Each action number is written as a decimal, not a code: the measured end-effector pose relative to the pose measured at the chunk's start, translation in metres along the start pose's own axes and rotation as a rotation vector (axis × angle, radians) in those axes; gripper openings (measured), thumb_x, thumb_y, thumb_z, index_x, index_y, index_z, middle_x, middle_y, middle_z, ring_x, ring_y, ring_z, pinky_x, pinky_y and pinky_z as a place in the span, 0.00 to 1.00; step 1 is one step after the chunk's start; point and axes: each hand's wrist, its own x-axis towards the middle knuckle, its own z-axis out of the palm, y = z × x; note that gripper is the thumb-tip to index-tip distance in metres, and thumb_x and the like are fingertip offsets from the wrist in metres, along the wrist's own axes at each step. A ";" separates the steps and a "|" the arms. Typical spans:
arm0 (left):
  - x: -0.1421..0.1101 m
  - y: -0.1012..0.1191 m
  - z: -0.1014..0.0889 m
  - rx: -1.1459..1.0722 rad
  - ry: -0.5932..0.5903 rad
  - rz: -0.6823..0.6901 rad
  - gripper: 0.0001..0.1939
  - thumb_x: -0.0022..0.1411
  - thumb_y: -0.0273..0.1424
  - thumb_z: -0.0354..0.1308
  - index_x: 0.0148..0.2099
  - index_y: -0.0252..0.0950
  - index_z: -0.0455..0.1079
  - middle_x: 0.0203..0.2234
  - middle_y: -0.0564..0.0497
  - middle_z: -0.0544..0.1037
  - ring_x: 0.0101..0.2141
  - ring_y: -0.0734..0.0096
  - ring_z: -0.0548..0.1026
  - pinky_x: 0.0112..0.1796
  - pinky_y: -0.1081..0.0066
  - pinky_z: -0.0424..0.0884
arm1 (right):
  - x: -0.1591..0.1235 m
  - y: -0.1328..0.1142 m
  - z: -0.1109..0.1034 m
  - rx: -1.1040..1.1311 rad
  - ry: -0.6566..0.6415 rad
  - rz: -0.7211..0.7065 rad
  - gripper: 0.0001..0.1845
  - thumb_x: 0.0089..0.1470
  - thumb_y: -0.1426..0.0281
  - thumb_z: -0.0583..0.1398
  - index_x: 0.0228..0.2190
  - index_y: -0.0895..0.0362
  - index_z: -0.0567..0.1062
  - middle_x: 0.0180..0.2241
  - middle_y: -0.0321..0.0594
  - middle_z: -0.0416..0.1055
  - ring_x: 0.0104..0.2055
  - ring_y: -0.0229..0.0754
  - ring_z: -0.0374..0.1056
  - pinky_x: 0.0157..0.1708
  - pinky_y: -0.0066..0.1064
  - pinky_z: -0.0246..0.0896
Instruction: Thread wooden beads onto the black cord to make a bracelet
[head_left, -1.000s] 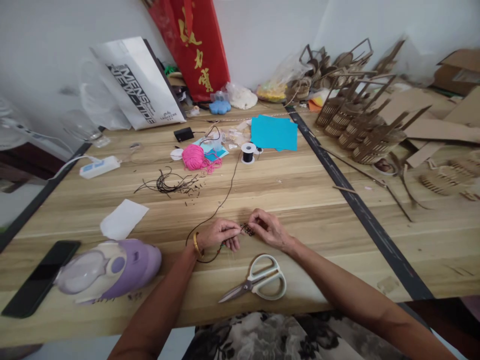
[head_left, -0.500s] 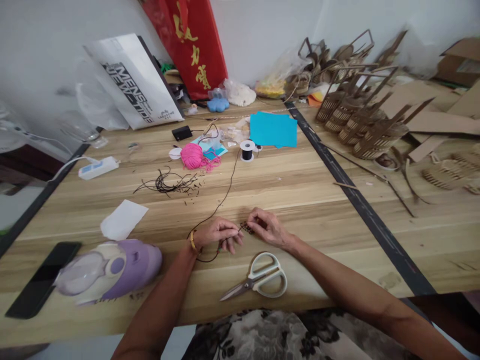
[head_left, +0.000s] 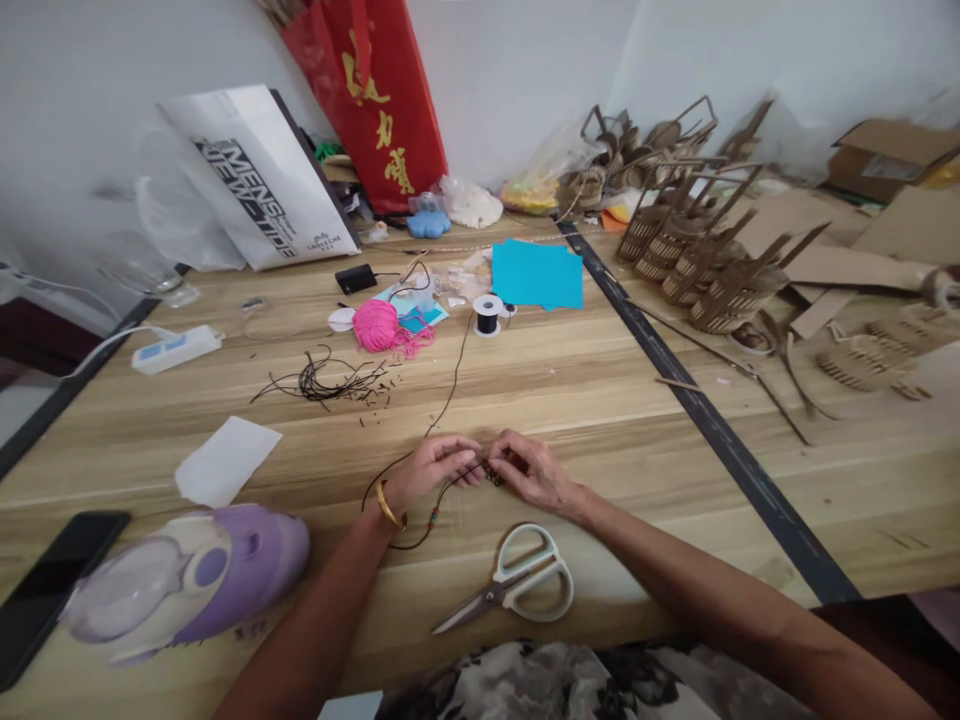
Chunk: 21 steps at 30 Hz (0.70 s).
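Note:
Near the front of the table, my left hand (head_left: 441, 468) pinches a thin black cord (head_left: 452, 393) between thumb and fingers. Close against it, my right hand (head_left: 531, 470) is closed on a small dark knotted piece of the same cord (head_left: 493, 474), partly hidden by the fingers. A few tiny coloured beads (head_left: 433, 517) sit on the cord below my left wrist. The cord runs back to a white spool of black cord (head_left: 487, 316). White-handled scissors (head_left: 517, 580) lie in front of my hands, nearer my body.
Cut black cords (head_left: 322, 380) and a pink yarn ball (head_left: 376, 325) lie behind at the left. A purple device (head_left: 240, 565) and a phone (head_left: 56, 590) stand left. Blue sheets (head_left: 536, 274) are at the back; woven baskets (head_left: 682, 250) stand at the right.
My right fingers have shifted and curled over the knotted piece. The beaded stretch of cord now shows below my left hand. The whole view has tilted slightly.

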 end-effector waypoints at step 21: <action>0.013 -0.003 0.010 0.011 0.198 0.100 0.15 0.44 0.36 0.68 0.27 0.28 0.73 0.16 0.52 0.73 0.20 0.77 0.69 0.25 0.75 0.65 | 0.018 0.012 -0.004 -0.023 -0.098 -0.077 0.09 0.61 0.65 0.54 0.32 0.58 0.68 0.27 0.37 0.64 0.25 0.33 0.60 0.22 0.24 0.56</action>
